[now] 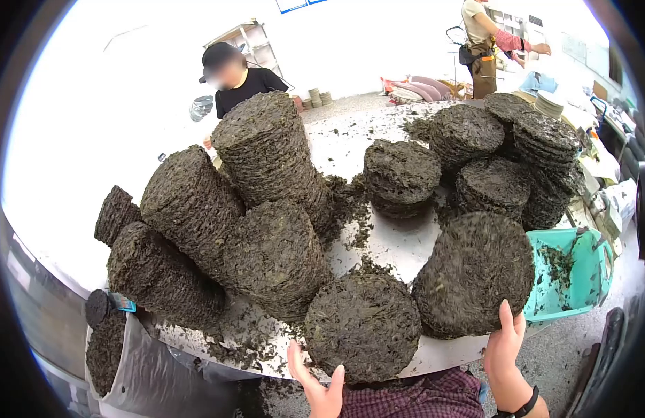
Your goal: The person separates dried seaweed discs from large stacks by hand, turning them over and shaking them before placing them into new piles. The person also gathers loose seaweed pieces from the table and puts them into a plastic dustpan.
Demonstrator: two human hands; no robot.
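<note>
My left hand (317, 383) is at the lower left edge of a round, dark, leafy disc (363, 326) near the table's front edge. Its thumb and fingers are spread, with nothing visible between them. At the right, my right hand (506, 348) touches the lower right edge of a larger dark disc (473, 274), which leans beside the first one. The fingers of this hand are stretched out and none wraps round the disc; part of the hand is turned from view. Loose dark flakes lie around the discs.
Tall stacks of similar discs (276, 258) stand at the left, and shorter stacks (400, 177) at the back right. A turquoise basket (570, 306) with leafy scraps is at the right. One person (249, 87) is behind the table (402, 244), another (481, 49) farther back.
</note>
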